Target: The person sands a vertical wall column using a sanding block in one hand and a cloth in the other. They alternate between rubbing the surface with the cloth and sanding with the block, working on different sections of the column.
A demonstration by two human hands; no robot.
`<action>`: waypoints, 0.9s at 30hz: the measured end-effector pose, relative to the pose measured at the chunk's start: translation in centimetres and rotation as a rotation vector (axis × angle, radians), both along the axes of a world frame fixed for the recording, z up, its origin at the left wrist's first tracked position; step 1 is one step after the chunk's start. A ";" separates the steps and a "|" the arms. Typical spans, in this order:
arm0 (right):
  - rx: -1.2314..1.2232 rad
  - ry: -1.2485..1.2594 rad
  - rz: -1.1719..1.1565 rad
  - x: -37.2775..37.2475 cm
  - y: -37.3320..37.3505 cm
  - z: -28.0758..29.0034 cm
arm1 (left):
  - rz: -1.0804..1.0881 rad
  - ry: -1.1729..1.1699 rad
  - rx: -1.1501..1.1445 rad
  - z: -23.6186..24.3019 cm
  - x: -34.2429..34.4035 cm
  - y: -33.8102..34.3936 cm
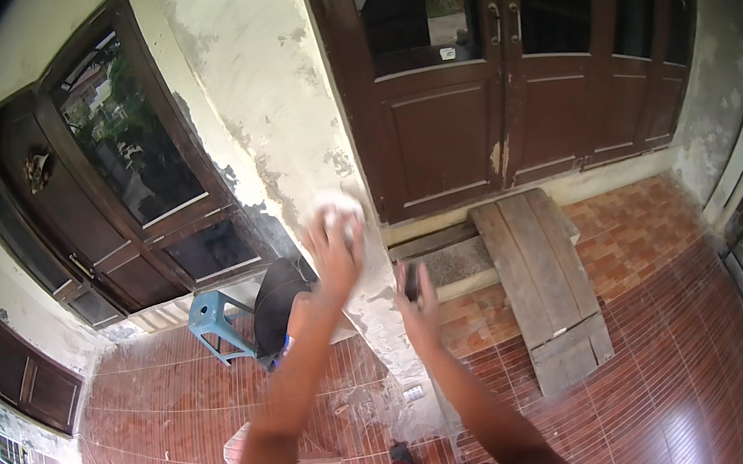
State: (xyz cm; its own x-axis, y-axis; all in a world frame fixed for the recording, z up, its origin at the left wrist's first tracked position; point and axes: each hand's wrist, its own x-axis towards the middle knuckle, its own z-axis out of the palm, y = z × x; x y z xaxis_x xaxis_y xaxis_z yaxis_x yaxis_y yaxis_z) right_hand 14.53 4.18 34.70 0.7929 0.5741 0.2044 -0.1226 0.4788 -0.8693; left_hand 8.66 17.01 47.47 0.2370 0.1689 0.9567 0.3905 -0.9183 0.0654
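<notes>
My left hand (333, 256) is raised to the peeling cream pillar (270, 83). Its fingers are closed over a rounded whitish thing (343, 203) lying against the plaster; blur hides what kind it is. Lower and to the right, my right hand (417, 312) is closed around a small dark block-like thing (412, 280) beside the pillar's right edge. Its kind cannot be made out either. Patches of bare grey and flaking paint show around both hands.
A blue plastic stool (219, 324) stands left of the pillar, beside a dark rounded thing (278, 305). Wooden boards (541, 273) slope down from the step before brown double doors (508, 113). Below my left forearm is a low wooden piece (315, 458) on the red tiled floor (176, 409).
</notes>
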 end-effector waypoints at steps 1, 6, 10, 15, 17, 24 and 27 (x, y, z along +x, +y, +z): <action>-0.039 -0.154 -0.095 1.6 1.1 1.4 | 0.031 0.008 0.155 3.5 0.7 1.7; -0.037 -0.266 -0.175 5.4 4.5 4.5 | 0.114 0.159 0.459 11.2 0.8 6.1; -0.094 -0.306 -0.115 5.9 7.1 4.4 | 0.125 0.164 0.511 10.8 0.9 6.6; -0.244 -0.017 0.131 5.8 8.3 2.4 | 0.154 0.167 0.531 10.7 0.9 6.9; -0.331 0.030 0.094 5.0 8.0 1.7 | 0.153 0.158 0.560 10.8 0.9 6.9; -0.704 0.039 0.104 4.6 6.1 -3.7 | 0.097 0.182 0.481 11.1 1.0 6.6; -0.958 -0.076 0.228 5.0 3.3 -10.2 | 0.064 0.182 0.447 10.8 1.0 6.5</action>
